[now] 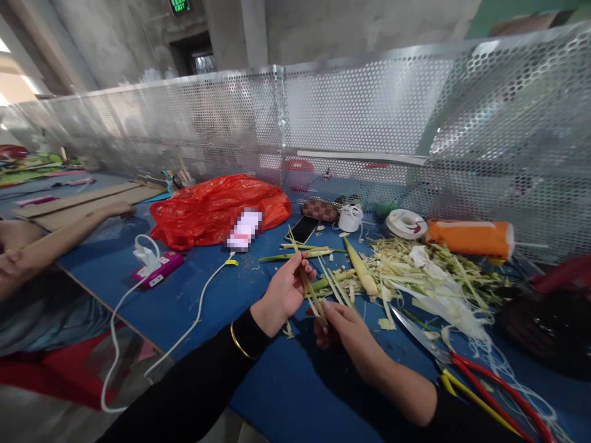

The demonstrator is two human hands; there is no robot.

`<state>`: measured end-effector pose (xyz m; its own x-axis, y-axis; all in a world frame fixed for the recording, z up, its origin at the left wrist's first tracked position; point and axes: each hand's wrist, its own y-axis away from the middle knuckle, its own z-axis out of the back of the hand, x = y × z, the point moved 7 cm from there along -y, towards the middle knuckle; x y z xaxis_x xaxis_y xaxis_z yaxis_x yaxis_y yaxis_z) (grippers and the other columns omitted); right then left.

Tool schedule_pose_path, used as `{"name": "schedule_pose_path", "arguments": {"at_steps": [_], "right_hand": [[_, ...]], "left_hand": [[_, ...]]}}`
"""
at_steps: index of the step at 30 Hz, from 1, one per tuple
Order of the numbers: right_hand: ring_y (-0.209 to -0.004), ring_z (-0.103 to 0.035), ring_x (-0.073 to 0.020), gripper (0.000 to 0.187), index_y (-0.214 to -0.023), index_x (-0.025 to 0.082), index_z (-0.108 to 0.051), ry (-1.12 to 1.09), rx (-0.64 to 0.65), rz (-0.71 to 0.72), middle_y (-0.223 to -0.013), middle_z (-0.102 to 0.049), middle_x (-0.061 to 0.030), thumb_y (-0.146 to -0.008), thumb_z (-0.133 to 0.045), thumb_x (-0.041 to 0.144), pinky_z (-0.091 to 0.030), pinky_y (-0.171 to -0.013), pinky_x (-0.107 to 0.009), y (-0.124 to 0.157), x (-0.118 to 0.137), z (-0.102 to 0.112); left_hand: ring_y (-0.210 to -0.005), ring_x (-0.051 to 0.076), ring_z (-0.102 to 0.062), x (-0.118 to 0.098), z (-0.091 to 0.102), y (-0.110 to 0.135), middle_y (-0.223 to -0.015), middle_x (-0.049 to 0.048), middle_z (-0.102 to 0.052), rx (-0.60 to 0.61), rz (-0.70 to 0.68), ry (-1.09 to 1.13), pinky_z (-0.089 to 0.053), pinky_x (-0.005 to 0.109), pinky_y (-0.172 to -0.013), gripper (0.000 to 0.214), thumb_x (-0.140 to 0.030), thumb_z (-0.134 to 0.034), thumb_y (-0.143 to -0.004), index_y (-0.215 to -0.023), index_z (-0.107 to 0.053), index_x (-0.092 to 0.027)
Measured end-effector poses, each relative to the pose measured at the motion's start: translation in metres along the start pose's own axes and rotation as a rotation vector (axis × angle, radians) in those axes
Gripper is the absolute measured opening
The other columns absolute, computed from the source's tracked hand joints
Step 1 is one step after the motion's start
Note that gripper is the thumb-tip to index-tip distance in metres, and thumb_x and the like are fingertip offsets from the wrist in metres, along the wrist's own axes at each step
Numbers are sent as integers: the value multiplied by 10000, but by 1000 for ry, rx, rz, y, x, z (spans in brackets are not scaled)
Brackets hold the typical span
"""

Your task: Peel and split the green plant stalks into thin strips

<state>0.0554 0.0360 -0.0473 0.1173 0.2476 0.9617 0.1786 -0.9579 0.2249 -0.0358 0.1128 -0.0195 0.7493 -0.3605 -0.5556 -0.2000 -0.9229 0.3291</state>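
Note:
My left hand [282,291] pinches the upper part of a thin, pale green plant strip [305,278] between thumb and fingers. Lower down, my right hand [348,332] closes on the same strip's near end; some of its fingers are hidden beneath. Just beyond the hands, long green stalks [300,253] and loose strips lie on the blue table [277,400]. A yellow-green pointed shoot [360,267] rests beside a heap of shredded plant scraps [388,258]. Near my right forearm lie scissors [427,338] with red handles, next to a yellow handle [480,400].
A red plastic bag [207,209], a lit phone [244,229], a dark phone [306,230], a tape roll [406,224] and an orange packet [471,239] line the back. A white cable runs from a purple power strip [159,271]. Another person's arm [83,229] rests at left. Perforated metal panels [360,111] stand behind.

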Motion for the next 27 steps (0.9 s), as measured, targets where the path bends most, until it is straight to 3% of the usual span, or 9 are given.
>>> {"name": "schedule_pose_path", "arguments": {"at_steps": [4, 14, 27], "right_hand": [[-491, -540, -113, 480, -763, 164, -624, -50, -4, -60, -608, -595, 7, -709, -600, 640, -396, -495, -245, 2, -1, 1], [-475, -499, -89, 389, -627, 182, -529, 29, 42, 8, -546, -547, 44, -682, -692, 530, -372, -491, -225, 0, 2, -2], [-501, -562, -96, 387, -645, 189, -507, 75, 33, 29, -621, -630, 16, -736, -635, 542, -400, -482, -215, 2, 3, -2]], "left_hand": [[-495, 73, -555, 3, 0, 1, -575, -11, -554, 5, 20, 10, -530, 184, -534, 150, -140, -526, -894, -809, -643, -98], [-501, 59, -553, 7, -1, 1, -590, -20, -554, 31, 40, 19, -540, 178, -559, 131, -130, -524, -893, -843, -639, -94], [-484, 52, -542, 7, -6, 5, -589, -23, -548, 74, 52, 14, -522, 172, -544, 157, -137, -503, -907, -836, -639, -103]]}}
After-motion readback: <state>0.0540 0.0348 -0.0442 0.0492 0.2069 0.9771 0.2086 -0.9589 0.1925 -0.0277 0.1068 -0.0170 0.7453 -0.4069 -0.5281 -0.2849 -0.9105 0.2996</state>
